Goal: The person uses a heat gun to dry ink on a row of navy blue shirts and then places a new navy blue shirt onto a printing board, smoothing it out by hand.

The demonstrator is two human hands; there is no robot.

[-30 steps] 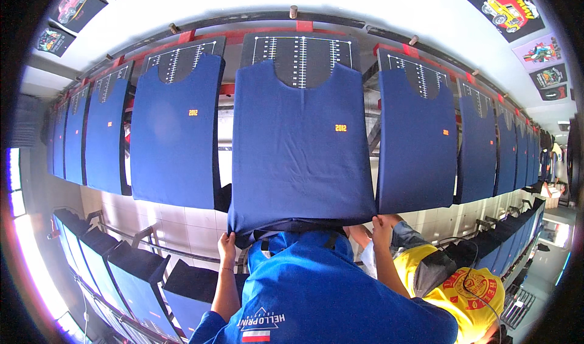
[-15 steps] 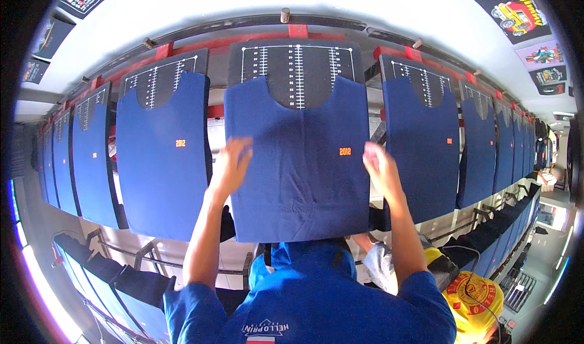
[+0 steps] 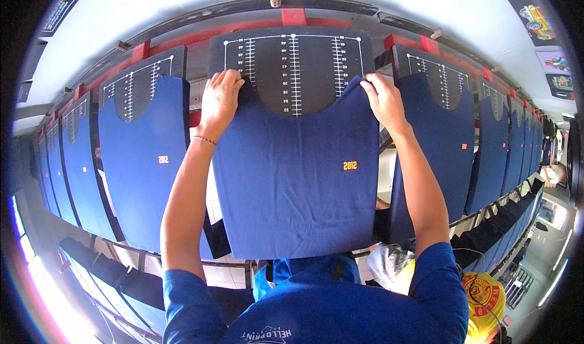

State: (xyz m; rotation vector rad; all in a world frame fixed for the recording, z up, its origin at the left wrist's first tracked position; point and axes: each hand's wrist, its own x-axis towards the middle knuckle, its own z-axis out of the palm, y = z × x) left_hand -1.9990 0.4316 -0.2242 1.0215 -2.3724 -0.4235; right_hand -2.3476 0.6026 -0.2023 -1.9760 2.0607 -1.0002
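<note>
The blue shirt [image 3: 298,186] is pinched at both shoulder edges by closed left hand [image 3: 220,98] and right hand [image 3: 383,100]; narrow gaps are left beside neighbouring boards [image 3: 143,155].

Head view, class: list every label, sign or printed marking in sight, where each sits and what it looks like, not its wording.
Ruler markings: white scale lines on the black centre board, between left hand and right hand.
Small print: orange, on the blue shirt.
Posters: colourful rectangles, upper-right wall.
Dark sign: upper left.
</note>
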